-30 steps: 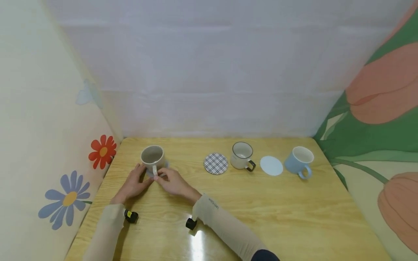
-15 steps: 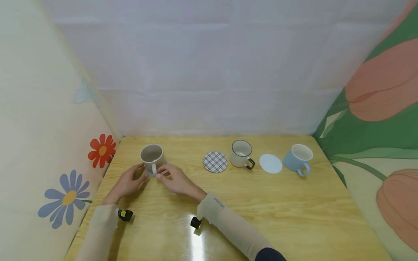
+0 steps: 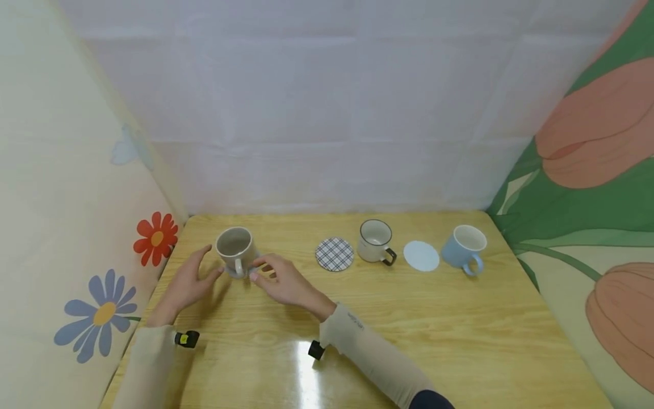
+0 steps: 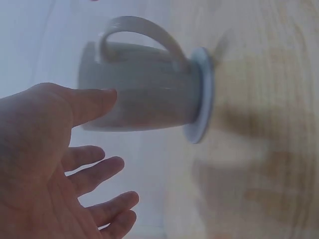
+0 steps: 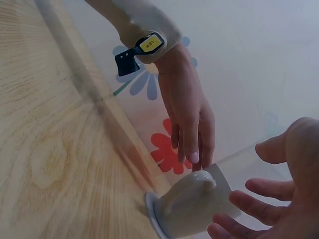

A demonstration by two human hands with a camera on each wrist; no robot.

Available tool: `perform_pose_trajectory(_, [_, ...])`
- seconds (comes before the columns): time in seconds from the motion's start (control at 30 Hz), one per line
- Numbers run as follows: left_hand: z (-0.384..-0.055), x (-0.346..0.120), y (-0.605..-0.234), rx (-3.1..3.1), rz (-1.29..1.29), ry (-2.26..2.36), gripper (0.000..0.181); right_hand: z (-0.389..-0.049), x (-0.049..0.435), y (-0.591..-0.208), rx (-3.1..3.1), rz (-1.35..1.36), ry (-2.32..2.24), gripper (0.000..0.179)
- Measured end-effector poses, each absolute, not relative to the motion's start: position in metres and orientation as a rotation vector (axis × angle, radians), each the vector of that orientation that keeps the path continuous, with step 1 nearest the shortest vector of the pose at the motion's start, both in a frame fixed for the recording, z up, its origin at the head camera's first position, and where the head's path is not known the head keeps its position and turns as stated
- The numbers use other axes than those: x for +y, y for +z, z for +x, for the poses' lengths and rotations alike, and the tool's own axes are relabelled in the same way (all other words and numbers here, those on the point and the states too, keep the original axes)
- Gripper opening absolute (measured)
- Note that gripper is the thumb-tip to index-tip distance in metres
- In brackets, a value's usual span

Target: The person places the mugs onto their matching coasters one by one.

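Observation:
A grey-white mug [image 3: 236, 247] stands upright on a round grey-blue coaster [image 4: 202, 94] at the table's left, its handle facing the person. To the mug's left my left hand [image 3: 190, 284] is spread, thumb and fingers apart and holding nothing. On the other side my right hand [image 3: 287, 282] has its fingers loosely bent beside the mug and the coaster's right edge. In the right wrist view the fingers of my right hand [image 5: 279, 199] are parted, with nothing between them.
Farther right on the wooden table [image 3: 409, 335] lie a plaid coaster [image 3: 334, 254] and a pale blue coaster [image 3: 421, 255]. A white mug with a black handle [image 3: 374, 241] stands between them. A light blue mug [image 3: 463, 249] is at the far right. Cloth walls enclose the table.
Both hands have drawn away from the mug, the left one leftward and the right one to the right. My right fingers have let go of the handle. The mug stays on its coaster.

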State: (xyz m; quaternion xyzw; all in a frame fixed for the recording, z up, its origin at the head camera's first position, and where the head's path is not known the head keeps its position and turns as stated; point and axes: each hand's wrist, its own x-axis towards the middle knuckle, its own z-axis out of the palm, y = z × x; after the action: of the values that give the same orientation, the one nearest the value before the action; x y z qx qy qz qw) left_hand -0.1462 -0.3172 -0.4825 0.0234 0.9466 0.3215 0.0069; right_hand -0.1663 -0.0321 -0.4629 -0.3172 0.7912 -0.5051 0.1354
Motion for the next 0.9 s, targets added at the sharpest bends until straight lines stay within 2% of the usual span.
perform_pose_trajectory(0.4, [-0.141, -0.312, -0.456, 3.075, 0.157, 1.030, 0.078, -0.174, -0.008, -0.452, 2.347, -0.903, -1.498, 0.045])
perform_pose_trajectory(0.9, [-0.129, -0.279, -0.435, 3.171, 0.359, 1.045, 0.072, -0.166, 0.014, -0.446, 2.456, -0.923, -1.441, 0.044])
